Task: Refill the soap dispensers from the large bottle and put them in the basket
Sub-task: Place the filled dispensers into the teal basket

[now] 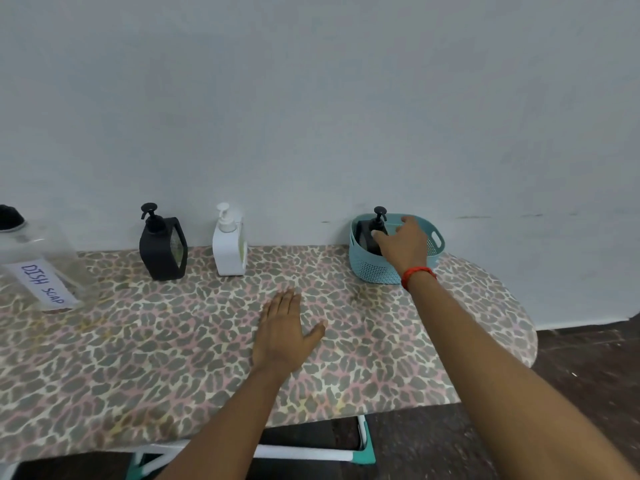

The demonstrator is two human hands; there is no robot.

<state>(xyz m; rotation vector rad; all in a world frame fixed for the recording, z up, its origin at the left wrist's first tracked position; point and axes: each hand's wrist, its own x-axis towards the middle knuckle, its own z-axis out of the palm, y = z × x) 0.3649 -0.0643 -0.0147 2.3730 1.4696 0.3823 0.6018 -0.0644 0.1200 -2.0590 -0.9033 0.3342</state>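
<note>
- Pale grey wall [311, 98] at the back, and in front of it a long surface [173, 341] with a leopard-print cover and a rounded right end.
- Far left on the surface: the large clear bottle [38, 261] with a dark cap, partly cut off by the edge of view, its white label [43, 284] reading "DISH SOAP".
- Next along, close to the wall, a black pump dispenser [161, 251] stands upright, and just to its right a white pump dispenser [228, 249], also upright; the two stand apart.
- Over on the right, a teal perforated basket [374, 268] sits against the wall, and a second black dispenser [367, 233] is inside it, pump head poking above the rim.
- Right hand [403, 247] reaches into that basket, thumb against the dispenser's shoulder; the fingers are mostly hidden behind the back of the hand, so I cannot tell whether they grip it.
- A red band [417, 273] circles that wrist.
- Left hand [285, 327] lies palm down mid-surface, fingers straight and together, thumb spread out to the side, holding nothing.
- Dark floor [588, 358] shows to the right, and white and teal frame legs [363, 441] below the near edge.
</note>
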